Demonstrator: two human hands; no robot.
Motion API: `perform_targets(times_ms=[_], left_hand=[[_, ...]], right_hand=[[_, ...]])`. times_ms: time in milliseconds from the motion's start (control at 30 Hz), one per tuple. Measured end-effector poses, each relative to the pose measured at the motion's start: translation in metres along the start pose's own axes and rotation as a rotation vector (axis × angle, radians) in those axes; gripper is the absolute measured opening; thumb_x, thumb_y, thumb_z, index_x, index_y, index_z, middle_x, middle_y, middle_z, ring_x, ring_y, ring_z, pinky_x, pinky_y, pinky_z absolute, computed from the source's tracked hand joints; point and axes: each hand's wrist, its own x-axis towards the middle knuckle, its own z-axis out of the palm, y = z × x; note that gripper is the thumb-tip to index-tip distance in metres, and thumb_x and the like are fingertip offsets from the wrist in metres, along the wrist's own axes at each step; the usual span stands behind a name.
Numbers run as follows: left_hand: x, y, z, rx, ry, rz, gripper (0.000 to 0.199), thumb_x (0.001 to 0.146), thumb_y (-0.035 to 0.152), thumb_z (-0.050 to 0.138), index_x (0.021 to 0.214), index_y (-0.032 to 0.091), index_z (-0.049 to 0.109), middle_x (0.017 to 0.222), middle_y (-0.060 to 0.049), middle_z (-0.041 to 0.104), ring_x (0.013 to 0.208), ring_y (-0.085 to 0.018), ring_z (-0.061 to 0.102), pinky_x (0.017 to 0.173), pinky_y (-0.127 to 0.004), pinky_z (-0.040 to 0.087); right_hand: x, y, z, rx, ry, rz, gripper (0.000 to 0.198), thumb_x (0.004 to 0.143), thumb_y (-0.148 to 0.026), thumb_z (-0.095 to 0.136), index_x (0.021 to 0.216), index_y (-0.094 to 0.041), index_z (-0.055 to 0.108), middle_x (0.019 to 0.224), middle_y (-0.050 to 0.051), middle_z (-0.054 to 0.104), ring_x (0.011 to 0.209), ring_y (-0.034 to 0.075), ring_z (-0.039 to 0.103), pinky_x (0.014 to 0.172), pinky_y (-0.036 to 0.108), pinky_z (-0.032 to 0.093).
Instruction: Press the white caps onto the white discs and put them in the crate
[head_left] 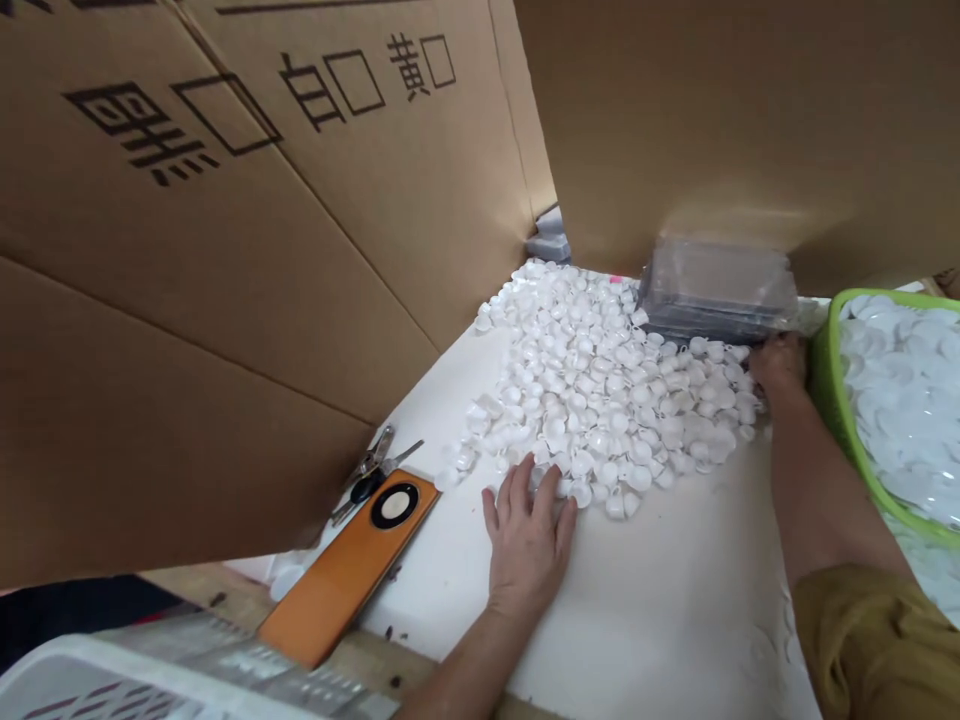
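Left hand (529, 535) flat and spread on the white desk (660, 610), fingertips at the near edge of a heap of small white plastic caps (600, 390); light, stiff, slippery, best scooped in handfuls. Right hand (780, 365) at the clear plastic box (716, 290), grip probably closed, hard to tell. Green basket (829, 390) holding white discs (900, 390).
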Motion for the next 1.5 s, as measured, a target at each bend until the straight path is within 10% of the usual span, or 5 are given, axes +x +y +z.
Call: perform_targets(times_ms=[300,667,967,1233,1500], left_hand=[[0.002,0.008,-0.007,-0.101,-0.026,-0.048,0.041,0.094,0.041,0.04,0.128,0.023,0.055,0.143,-0.014,0.043,0.134,-0.033,0.035,0.11,-0.065,0.024],[-0.014,0.023,-0.016,-0.132,0.161,-0.049,0.05,0.09,0.043,0.046,0.135,0.021,0.05,0.151,-0.011,0.036,0.14,-0.041,0.02,0.109,-0.07,0.013],[-0.049,0.056,-0.006,0.004,-0.001,0.826,0.049,0.088,0.056,0.049,0.135,0.045,0.047,0.15,0.004,0.04,0.141,-0.033,0.026,0.115,-0.061,0.003],[-0.031,0.045,-0.005,0.01,-0.059,0.478,0.04,0.091,0.024,0.047,0.127,0.04,0.056,0.138,0.0,0.055,0.128,-0.031,0.045,0.111,-0.067,0.016],[-0.028,0.045,-0.013,-0.106,-0.043,0.312,0.024,0.088,0.031,0.055,0.107,0.034,0.069,0.111,0.0,0.07,0.126,-0.03,0.043,0.115,-0.06,0.007]], right_hand=[[-0.102,-0.057,-0.018,0.189,0.25,0.362,0.04,0.093,-0.037,0.036,0.11,-0.021,0.068,0.12,0.02,0.055,0.109,0.038,0.05,0.081,0.059,0.043],[-0.169,-0.104,-0.029,0.502,0.149,-0.044,0.039,0.088,-0.023,0.044,0.124,-0.021,0.061,0.131,0.009,0.058,0.117,0.022,0.053,0.096,0.036,0.044],[-0.186,-0.063,-0.058,0.502,-0.015,-0.209,0.022,0.086,-0.021,0.05,0.091,-0.021,0.071,0.091,0.005,0.069,0.087,0.019,0.062,0.082,0.03,0.046],[-0.189,-0.101,-0.049,0.376,-0.136,-0.258,0.034,0.078,-0.034,0.068,0.111,-0.023,0.066,0.112,0.012,0.059,0.095,0.026,0.06,0.084,0.038,0.042],[-0.199,-0.064,-0.065,0.538,-0.114,-0.117,0.015,0.078,-0.033,0.062,0.088,-0.023,0.062,0.076,0.0,0.064,0.068,0.017,0.056,0.063,0.027,0.039]])
